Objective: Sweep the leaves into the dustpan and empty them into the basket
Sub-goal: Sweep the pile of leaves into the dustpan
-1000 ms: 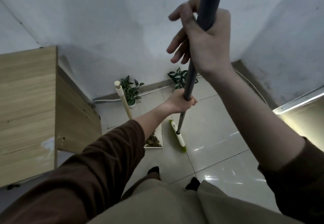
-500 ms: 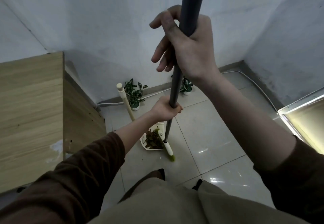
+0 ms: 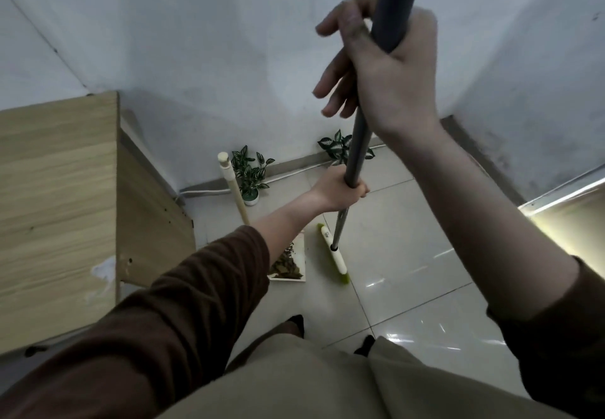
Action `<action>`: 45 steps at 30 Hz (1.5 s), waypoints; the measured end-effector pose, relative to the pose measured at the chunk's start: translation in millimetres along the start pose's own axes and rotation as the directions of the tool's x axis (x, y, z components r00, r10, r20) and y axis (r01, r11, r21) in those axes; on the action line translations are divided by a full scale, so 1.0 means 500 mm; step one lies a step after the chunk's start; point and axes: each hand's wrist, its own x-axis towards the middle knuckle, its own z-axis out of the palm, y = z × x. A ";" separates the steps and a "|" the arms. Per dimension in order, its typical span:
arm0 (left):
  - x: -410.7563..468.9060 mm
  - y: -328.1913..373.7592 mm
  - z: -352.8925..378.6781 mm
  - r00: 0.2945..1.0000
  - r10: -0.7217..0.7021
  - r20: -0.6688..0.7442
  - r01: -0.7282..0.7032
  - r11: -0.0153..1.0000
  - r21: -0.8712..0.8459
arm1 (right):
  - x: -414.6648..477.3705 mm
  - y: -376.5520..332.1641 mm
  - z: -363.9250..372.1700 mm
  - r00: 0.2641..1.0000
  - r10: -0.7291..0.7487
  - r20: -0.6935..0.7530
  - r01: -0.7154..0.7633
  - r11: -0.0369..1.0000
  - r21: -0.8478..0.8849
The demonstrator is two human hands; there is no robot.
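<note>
A heap of dry brown leaves [image 3: 285, 266] lies in the flat white dustpan [image 3: 302, 255] on the glossy tiled floor [image 3: 409, 238]. The dustpan's pale wooden handle [image 3: 233, 186] rises upright. Just right of the pan, not touching it, sits the green-and-white broom head [image 3: 334, 256]. The left hand [image 3: 339, 191] is wrapped around the broom's grey metal shaft [image 3: 358, 146]. The right hand [image 3: 389, 78] clasps the shaft's thick top, its fingers seemingly only loosely curled. Two small potted plants [image 3: 250, 173] stand by the wall, and a light wooden table [image 3: 55, 189] is at the left.
</note>
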 end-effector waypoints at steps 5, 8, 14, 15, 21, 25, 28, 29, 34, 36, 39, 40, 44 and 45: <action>-0.006 -0.044 0.007 0.996 -0.093 0.005 0.093 0.995 -0.035 | -0.009 0.035 0.016 0.994 0.084 0.076 -0.086 0.996 0.028; -0.018 -0.067 -0.010 0.992 -0.119 -0.034 0.118 0.992 -0.042 | -0.004 0.028 0.024 0.988 0.063 0.142 -0.074 0.995 0.073; -0.041 -0.085 -0.041 0.988 -0.111 -0.102 0.109 0.994 -0.030 | -0.007 0.008 0.038 0.983 0.016 0.184 -0.035 0.994 0.101; -0.044 -0.082 -0.042 0.987 -0.102 -0.124 0.099 0.995 -0.025 | -0.007 0.004 0.033 0.984 0.004 0.178 -0.022 0.995 0.102; -0.031 -0.016 -0.039 0.990 -0.054 -0.128 0.056 0.998 0.014 | 0.007 -0.031 -0.016 0.995 -0.081 0.055 0.077 0.994 0.073; -0.011 0.017 -0.028 0.995 -0.009 -0.097 0.016 0.997 0.071 | 0.012 -0.037 -0.024 0.993 -0.108 0.040 0.107 0.994 0.026; 0.000 0.017 -0.008 0.998 0.004 -0.064 -0.006 1.000 -0.023 | 0.010 -0.017 -0.014 0.992 -0.101 0.073 0.101 0.995 -0.003; 0.004 0.013 0.000 0.998 -0.003 -0.059 0.000 0.999 -0.052 | 0.009 -0.006 -0.010 0.992 -0.084 0.091 0.085 0.996 -0.006; 0.001 -0.034 0.020 0.989 -0.120 -0.082 0.107 0.983 -0.151 | -0.002 0.048 0.017 0.977 0.062 0.205 -0.066 0.998 0.013; -0.007 -0.051 0.015 0.982 -0.168 -0.087 0.147 0.967 -0.209 | 0.001 0.052 0.027 0.965 0.057 0.256 -0.071 0.996 0.047; -0.026 -0.071 -0.006 0.978 -0.184 -0.093 0.157 0.958 -0.241 | 0.009 0.043 0.043 0.941 0.031 0.336 -0.066 0.994 0.092; -0.031 -0.076 -0.014 0.978 -0.187 -0.097 0.161 0.960 -0.230 | 0.010 0.039 0.048 0.935 0.027 0.355 -0.066 0.993 0.099; -0.050 -0.085 -0.031 0.970 -0.203 -0.132 0.176 0.966 -0.188 | 0.012 0.021 0.055 0.927 0.010 0.376 -0.057 0.992 0.115; -0.052 -0.085 -0.031 0.968 -0.198 -0.154 0.168 0.968 -0.189 | 0.013 0.016 0.051 0.929 -0.002 0.369 -0.046 0.992 0.120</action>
